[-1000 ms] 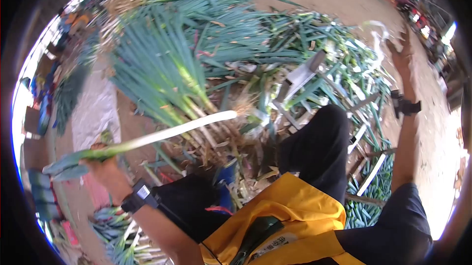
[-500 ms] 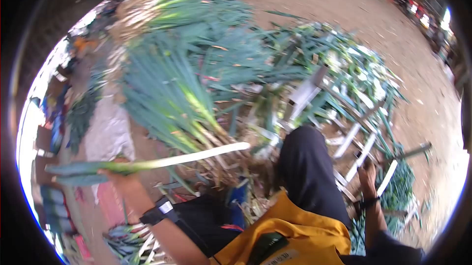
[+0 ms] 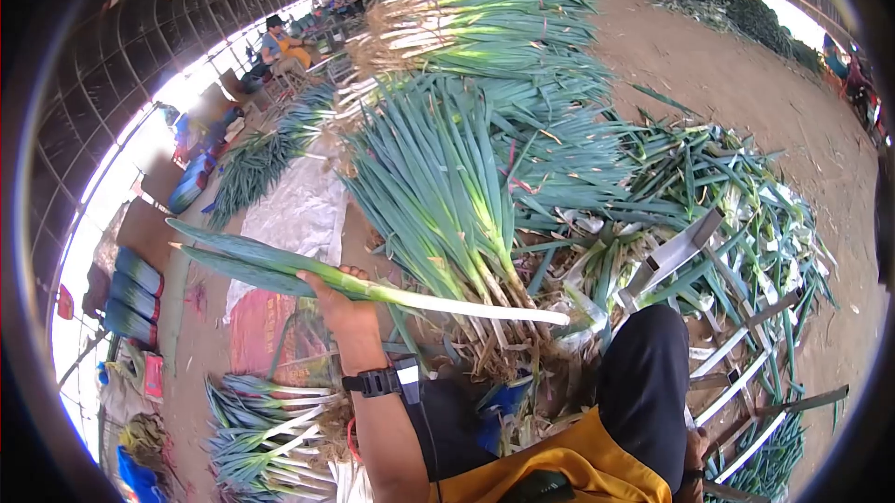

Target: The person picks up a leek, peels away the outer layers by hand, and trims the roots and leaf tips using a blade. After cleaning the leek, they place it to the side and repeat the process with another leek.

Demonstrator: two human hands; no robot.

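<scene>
My left hand [image 3: 347, 305] is closed around a long green onion [image 3: 466, 305], gripping it where the leaves meet the pale stalk. Its leaves point left and its bare white end reaches right, over the roots of a pile of green onions [image 3: 457, 186]. My right hand [image 3: 695, 450] is low at the right, beside my dark-trousered knee [image 3: 643, 358]. The knee covers part of that hand, and its fingers cannot be made out. Close to it stands a metal frame [image 3: 788, 405] with white bars.
Trimmed leaves [image 3: 746, 167] lie heaped at the right around a metal plate [image 3: 673, 253]. Cleaned onions [image 3: 270, 438] lie at lower left, near a white sheet [image 3: 294, 209] and a red printed sack [image 3: 280, 340]. A person [image 3: 284, 44] sits in the background.
The view has swung, so the scene sits farther right and the shed's roof shows. The green onion stays in my left hand. My right hand is now lower in view, partly behind my knee.
</scene>
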